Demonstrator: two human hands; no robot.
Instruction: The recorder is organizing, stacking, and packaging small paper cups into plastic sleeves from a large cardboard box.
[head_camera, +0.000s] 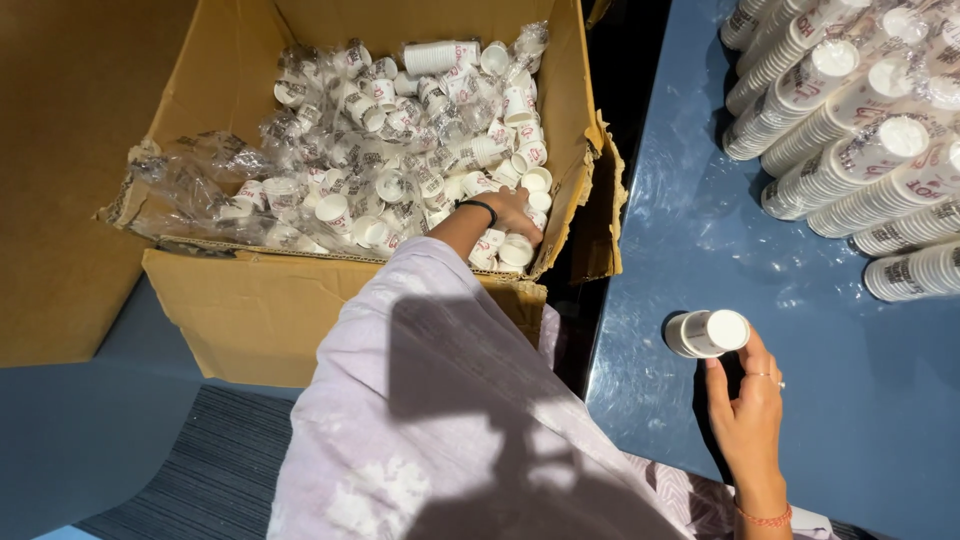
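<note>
The left hand is down in the big cardboard box, fingers curled around loose small white paper cups. The right hand holds a short stack of cups lying on the blue table, fingers touching it. The stack could roll away if the fingers let go. Long cup stacks lie near

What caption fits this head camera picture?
Left hand digs among paper cups in a cardboard box; right hand steadies a cup stack.
</note>
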